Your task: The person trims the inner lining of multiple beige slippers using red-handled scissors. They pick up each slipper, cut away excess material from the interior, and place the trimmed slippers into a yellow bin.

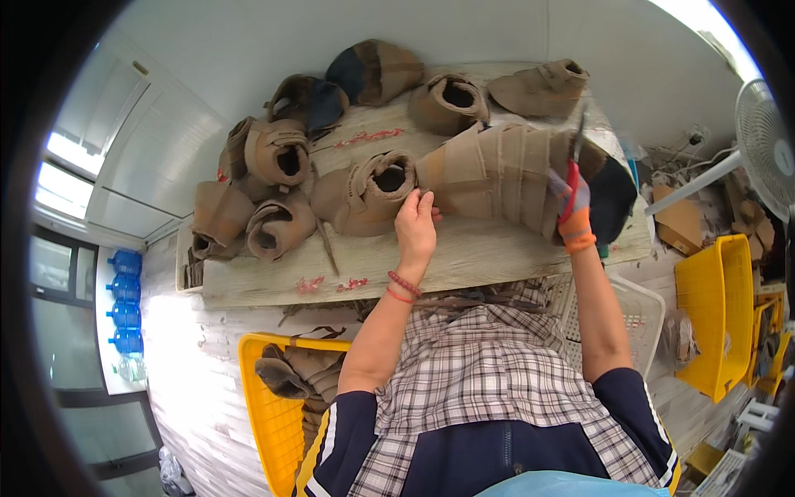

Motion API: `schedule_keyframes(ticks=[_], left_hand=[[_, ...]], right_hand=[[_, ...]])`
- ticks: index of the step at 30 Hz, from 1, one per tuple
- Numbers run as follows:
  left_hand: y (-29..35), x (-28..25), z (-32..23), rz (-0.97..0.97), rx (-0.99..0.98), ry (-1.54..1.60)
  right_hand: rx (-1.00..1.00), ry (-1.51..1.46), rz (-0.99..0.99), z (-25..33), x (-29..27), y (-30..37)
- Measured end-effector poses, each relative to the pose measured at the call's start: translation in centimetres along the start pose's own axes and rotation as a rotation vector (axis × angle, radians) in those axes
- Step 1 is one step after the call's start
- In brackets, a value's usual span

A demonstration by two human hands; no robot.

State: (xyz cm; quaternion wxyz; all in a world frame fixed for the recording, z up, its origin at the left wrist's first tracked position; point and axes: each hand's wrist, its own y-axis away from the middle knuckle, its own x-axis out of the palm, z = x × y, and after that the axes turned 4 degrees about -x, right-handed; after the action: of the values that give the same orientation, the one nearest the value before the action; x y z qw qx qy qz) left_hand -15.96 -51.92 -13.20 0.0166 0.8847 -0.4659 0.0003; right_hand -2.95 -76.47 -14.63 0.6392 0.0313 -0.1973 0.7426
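A long row of nested brown shoe uppers [497,170] lies across the worktable [464,257], with a dark toe end [609,195] at the right. Just left of it sits a single brown shoe upper [360,190], its round collar opening facing up. My bare left hand [418,224] pinches the edge by that collar, where the upper meets the row. My right hand [575,219], in a grey and orange glove, grips red-handled scissors [571,178] over the right end of the row. The blades point away from me and are blurred.
More shoe uppers lie at the left [277,153] and along the back [447,103] of the table. A yellow basket [257,406] holding uppers stands near my left side. At the right are a white crate [646,311], a yellow crate [712,323] and a fan [766,149].
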Motion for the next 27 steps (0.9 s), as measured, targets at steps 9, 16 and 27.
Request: schedule_keyframes(ticks=[9, 16, 27], left_hand=[[-4.7, -7.0, -4.5, -0.392, 0.402, -1.079], [-1.0, -18.5, -9.4, -0.295, 0.245, -0.79], [9.3, -20.8, 1.7, 0.005, -0.856, 0.667]], right_hand=[[-0.158, 0.278, -0.216, 0.6, -2.6, 4.1], [0.033, 0.281, -0.132, 8.3, -3.0, 9.2], [-0.186, 1.094, 0.847, 12.7, 8.3, 13.8]])
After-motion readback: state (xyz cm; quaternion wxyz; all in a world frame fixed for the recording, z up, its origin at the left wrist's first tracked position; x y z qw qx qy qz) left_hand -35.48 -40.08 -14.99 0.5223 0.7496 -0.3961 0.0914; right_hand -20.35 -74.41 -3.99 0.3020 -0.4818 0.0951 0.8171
